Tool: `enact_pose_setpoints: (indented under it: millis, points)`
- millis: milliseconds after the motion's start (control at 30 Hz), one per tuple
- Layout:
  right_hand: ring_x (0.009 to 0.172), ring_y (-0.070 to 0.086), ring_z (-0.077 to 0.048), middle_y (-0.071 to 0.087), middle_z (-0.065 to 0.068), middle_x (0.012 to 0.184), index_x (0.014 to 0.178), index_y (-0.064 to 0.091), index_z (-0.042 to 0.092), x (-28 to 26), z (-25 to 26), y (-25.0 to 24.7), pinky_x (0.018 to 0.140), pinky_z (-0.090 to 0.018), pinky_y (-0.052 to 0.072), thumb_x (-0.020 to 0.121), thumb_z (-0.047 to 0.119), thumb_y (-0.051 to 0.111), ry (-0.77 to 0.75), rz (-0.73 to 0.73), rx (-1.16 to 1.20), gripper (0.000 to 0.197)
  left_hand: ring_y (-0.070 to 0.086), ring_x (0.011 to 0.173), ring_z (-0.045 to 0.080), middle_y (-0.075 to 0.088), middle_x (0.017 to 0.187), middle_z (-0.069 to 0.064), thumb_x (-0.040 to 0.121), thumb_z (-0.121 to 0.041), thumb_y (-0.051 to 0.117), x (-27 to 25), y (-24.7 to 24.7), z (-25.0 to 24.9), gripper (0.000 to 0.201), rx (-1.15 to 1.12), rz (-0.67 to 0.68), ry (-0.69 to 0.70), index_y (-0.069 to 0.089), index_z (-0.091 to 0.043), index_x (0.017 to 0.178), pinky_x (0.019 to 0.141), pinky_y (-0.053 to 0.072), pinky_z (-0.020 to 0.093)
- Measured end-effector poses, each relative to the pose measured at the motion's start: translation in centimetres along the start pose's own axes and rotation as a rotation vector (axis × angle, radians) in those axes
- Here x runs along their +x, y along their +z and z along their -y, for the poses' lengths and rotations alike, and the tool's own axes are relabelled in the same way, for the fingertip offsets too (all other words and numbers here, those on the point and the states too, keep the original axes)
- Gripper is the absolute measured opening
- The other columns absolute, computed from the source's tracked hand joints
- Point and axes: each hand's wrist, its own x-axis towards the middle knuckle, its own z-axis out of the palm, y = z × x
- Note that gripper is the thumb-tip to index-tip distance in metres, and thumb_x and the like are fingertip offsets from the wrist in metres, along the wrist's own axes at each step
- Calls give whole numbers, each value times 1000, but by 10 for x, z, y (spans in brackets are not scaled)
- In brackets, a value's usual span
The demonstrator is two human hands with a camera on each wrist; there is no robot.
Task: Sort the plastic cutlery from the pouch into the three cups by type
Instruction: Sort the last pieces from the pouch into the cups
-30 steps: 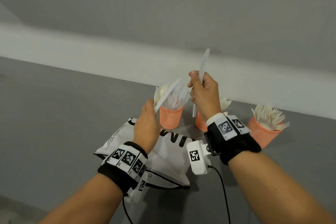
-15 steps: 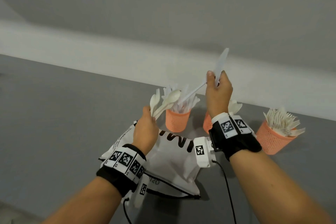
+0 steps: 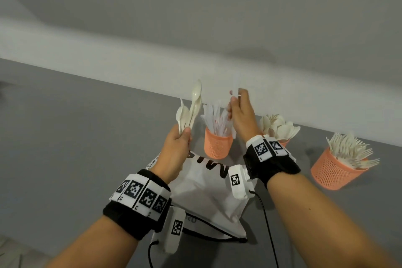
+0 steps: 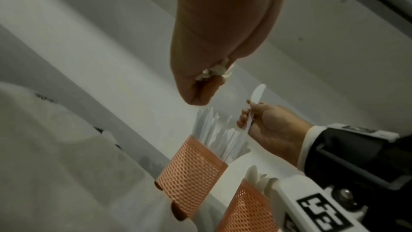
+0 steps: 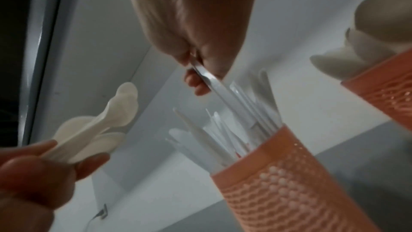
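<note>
You're in a bare, staged indoor recording spot rather than a lived-in room, though the frames don't settle what kind of building it is. You work at a plain grey desk (image 3: 65, 137) whose far edge runs along a white ledge (image 3: 108, 65) under a blank grey wall (image 3: 195, 6). Both your wrists carry black bands (image 3: 272, 163) with printed square markers and small white cameras (image 3: 239, 180) on cables. The only goods are three orange mesh cups (image 3: 217, 146) near the far edge and a white pouch (image 3: 213, 198).
</note>
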Motion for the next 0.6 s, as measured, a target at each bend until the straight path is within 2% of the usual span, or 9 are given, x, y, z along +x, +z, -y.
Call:
enact_pose_setpoints:
  millis: [67, 167, 233, 300, 367, 400, 467, 533, 600]
  points:
    - [73, 56, -9, 52, 5, 78, 102, 39, 17, 4, 3, 3, 75, -19, 49, 100, 12, 30, -17, -74, 134, 10, 33, 55, 9, 41, 70, -2, 101, -18, 34, 0, 1, -1, 17, -117, 51, -69, 48, -8, 99, 51, 34, 20]
    - [91, 59, -14, 59, 1, 93, 96, 44, 18, 3, -4, 10, 90, -29, 49, 98, 10, 34, 75, -11, 159, 12, 36, 52, 9, 45, 67, -2, 100, -17, 38, -3, 2, -4, 18, -230, 121, -144, 53, -8, 100, 54, 35, 23]
    - [94, 55, -14, 60, -4, 103, 104, 47, 12, -2, -13, 12, 85, -28, 45, 98, 14, 39, 126, 66, 7, 11, 40, 52, 9, 47, 68, -1, 100, -16, 40, -5, 1, -5, 18, -226, 164, -146, 55, -7, 95, 58, 38, 24]
    - [92, 52, -15, 58, -11, 107, 111, 51, 4, -5, -22, 11, 79, -27, 41, 96, 14, 42, 29, 45, -163, 19, 44, 51, 9, 51, 72, 2, 99, -14, 42, -6, -1, -5, 20, -234, 185, -139, 57, -7, 87, 58, 40, 25]
    - [87, 49, -17, 58, -17, 103, 103, 59, -2, -3, -28, 8, 76, -27, 38, 94, 9, 46, -77, 24, -310, 19, 43, 48, 8, 51, 75, 4, 98, -11, 43, -7, 0, -5, 22, -250, 209, -123, 58, -8, 82, 50, 39, 21]
    - [87, 47, -17, 57, -18, 102, 99, 62, -3, -2, -31, 7, 74, -23, 34, 93, 8, 48, -88, 45, -391, 19, 41, 47, 7, 50, 75, 5, 98, -10, 42, -8, 1, -5, 23, -246, 223, -117, 57, -8, 81, 46, 37, 19]
    - [89, 47, -22, 52, -18, 102, 97, 60, -3, -2, -35, 6, 71, -18, 30, 90, 6, 51, -24, 94, -471, 15, 39, 46, 7, 48, 75, 6, 98, -9, 41, -9, 4, -5, 23, -242, 239, -109, 55, -9, 80, 43, 34, 17]
    - [94, 51, -29, 47, -18, 107, 105, 54, -1, -4, -35, 5, 73, -20, 39, 89, 4, 49, 57, 127, -463, 17, 39, 45, 6, 49, 75, 5, 98, -8, 40, -11, 7, -6, 21, -252, 240, -106, 54, -9, 82, 42, 35, 17]
    - [104, 51, -28, 44, -18, 120, 126, 47, 1, -6, -28, 1, 88, -22, 42, 92, 3, 44, 23, 137, -497, 35, 40, 44, 5, 53, 75, 3, 98, -7, 39, -13, 10, -8, 17, -276, 225, -99, 53, -8, 88, 42, 35, 17]
